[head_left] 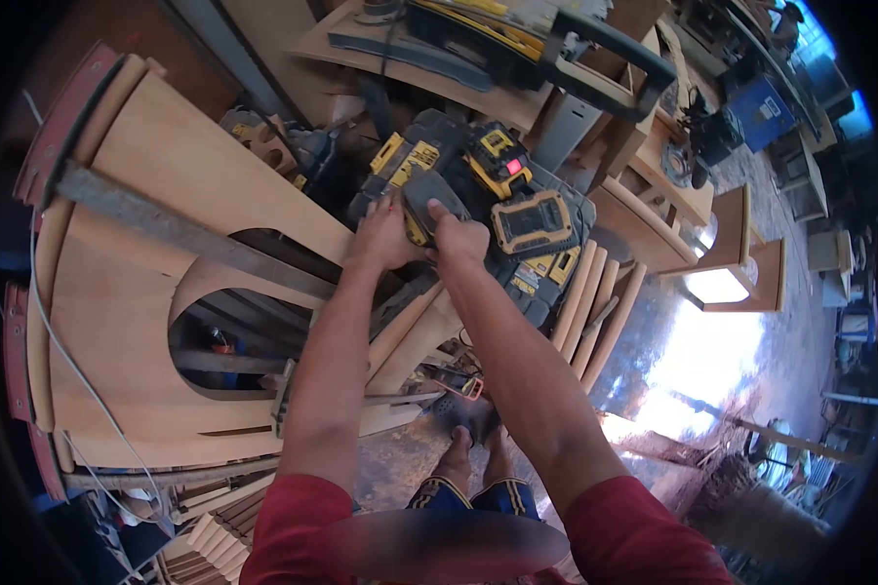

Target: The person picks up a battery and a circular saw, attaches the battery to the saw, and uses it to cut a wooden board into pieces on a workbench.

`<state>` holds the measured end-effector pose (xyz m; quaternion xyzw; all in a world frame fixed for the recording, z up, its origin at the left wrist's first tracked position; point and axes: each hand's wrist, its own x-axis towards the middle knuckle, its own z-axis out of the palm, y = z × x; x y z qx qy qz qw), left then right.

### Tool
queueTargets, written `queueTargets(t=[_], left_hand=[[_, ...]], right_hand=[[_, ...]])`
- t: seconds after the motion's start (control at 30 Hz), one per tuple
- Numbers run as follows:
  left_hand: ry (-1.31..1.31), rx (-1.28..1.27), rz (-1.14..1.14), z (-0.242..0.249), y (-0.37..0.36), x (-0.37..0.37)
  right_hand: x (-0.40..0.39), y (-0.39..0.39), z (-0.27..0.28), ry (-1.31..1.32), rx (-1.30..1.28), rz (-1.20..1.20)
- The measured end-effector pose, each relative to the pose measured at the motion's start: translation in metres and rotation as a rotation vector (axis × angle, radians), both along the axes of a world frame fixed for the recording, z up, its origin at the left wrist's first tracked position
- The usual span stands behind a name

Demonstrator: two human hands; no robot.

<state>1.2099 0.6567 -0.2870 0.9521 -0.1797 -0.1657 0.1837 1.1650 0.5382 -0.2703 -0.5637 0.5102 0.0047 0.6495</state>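
Our left hand (385, 237) and right hand (458, 237) both clamp one battery pack (421, 200) atop the piled cordless tools (517, 210); a hard tug could topple the stack off the leaning boards (585, 307).

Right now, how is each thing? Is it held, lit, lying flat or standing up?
left hand: fingers closed on the yellow-and-black power tool.
right hand: fingers closed on the same tool.
charger light: lit red.
arched wooden panel: lying flat, metal bar resting across it.
wooden slats: leaning side by side.
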Motion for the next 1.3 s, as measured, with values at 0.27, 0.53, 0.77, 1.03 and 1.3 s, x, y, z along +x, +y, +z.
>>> queueTargets(t=[0.27,0.53,0.77,1.03,1.3], left_hand=[[0.030,-0.059,-0.005,0.012,0.002,0.002],[0.064,0.024,0.042,0.005,-0.004,0.001],[-0.266,-0.173,0.025,-0.016,-0.006,-0.022],[0.402,-1.446,0.514,0.083,0.039,-0.302],[0.098,-1.615,0.891,0.159,-0.003,-0.545]], right_hand=[[-0.012,0.000,0.010,-0.088,0.138,-0.099],[-0.081,-0.007,0.012,-0.253,0.097,0.081],[-0.217,-0.034,0.040,-0.511,0.252,0.336],[-0.394,-0.092,0.034,-0.310,0.283,0.653],[-0.457,-0.067,0.094,-0.157,0.993,1.135]])
